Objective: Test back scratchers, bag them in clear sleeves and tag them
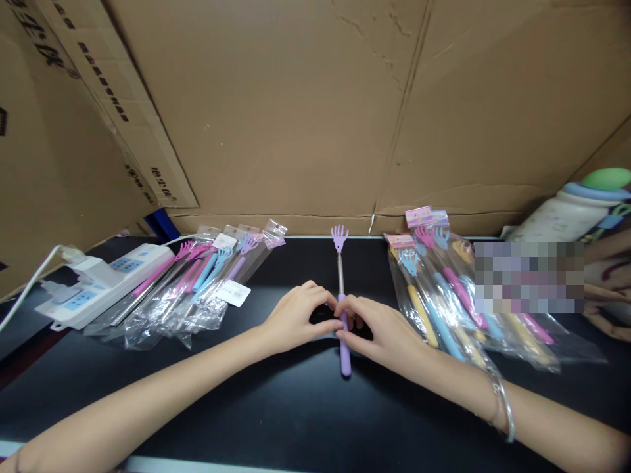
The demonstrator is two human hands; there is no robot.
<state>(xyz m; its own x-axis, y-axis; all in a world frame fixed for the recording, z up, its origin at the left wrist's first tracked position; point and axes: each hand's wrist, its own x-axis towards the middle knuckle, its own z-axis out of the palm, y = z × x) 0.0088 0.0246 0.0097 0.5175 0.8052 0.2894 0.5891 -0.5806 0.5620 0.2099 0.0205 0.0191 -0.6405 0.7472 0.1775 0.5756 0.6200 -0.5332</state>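
Note:
A purple back scratcher (pixel 346 363) with a metal rod lies upright in view at the middle of the black table, its small hand-shaped head pointing away from me. My right hand (pixel 369 325) pinches the upper part of its handle between thumb and fingers. From the other side, my left hand (pixel 298 318) closes thumb and index finger on the same part of the handle. Under the left thumb a pale bluish sliver shows, too hidden to make out.
Bagged back scratchers (pixel 231 263) lie at left beside a white power strip (pixel 140 263) with plugs. More bagged ones (pixel 456 295) lie at right. Another person's hand (pixel 608 289) shows near a white bottle (pixel 557 217). Cardboard (pixel 296 118) walls the back.

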